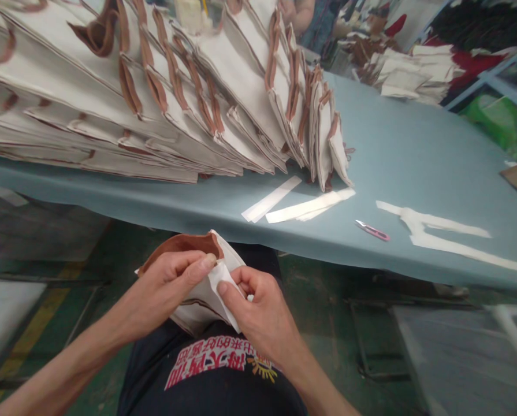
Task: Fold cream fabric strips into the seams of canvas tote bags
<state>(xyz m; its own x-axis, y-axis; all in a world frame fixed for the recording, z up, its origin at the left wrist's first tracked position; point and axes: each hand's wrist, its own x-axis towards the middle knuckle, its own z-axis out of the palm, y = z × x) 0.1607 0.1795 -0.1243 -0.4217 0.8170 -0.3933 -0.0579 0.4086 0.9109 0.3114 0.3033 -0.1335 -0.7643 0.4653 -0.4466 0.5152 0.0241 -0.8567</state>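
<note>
Over my lap is a cream fabric piece with a brown inner side (193, 245), its top curving open like a bag's mouth. My left hand (175, 277) pinches the top edge near its right corner, thumb against forefinger. Close beside it, my right hand (258, 300) grips a white strip-like part (223, 280) at that same corner, thumb on top. Whether this strip is sewn on or loose, I cannot tell. The fingertips of both hands almost meet, and the right hand's lower fingers are partly hidden behind the cloth.
A large pile of similar cream and brown pieces (241, 75) covers the left of the blue-covered table (383, 150). White strips (310, 205), pink-handled thread snips (373, 230) and a forked white strip (449, 234) lie near its front edge. Another person's arm (301, 14) shows behind the pile.
</note>
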